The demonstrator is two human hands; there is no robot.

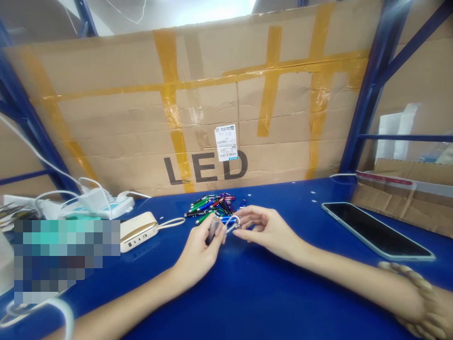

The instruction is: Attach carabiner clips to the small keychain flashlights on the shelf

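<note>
My left hand [200, 248] is closed around a grey metal cylinder [213, 230], its end tilted up between thumb and fingers. A silver carabiner-like clip [231, 223] extends from it toward the right. My right hand [264, 231] has its fingers curved at the clip, with thumb and fingertips around the clip's right end. Just behind both hands lies a pile of small metallic cylinders [208, 204] in green, blue, red, purple and black, some with clips. Its near part is partly hidden by my hands.
A cream power bank [139, 229] with a strap lies left, beside a white power strip [118, 206] and cables. A phone [377, 229] rests at the right. Behind the blue table [233, 293] stands a large taped cardboard box [123, 127]. Blue metal posts flank it.
</note>
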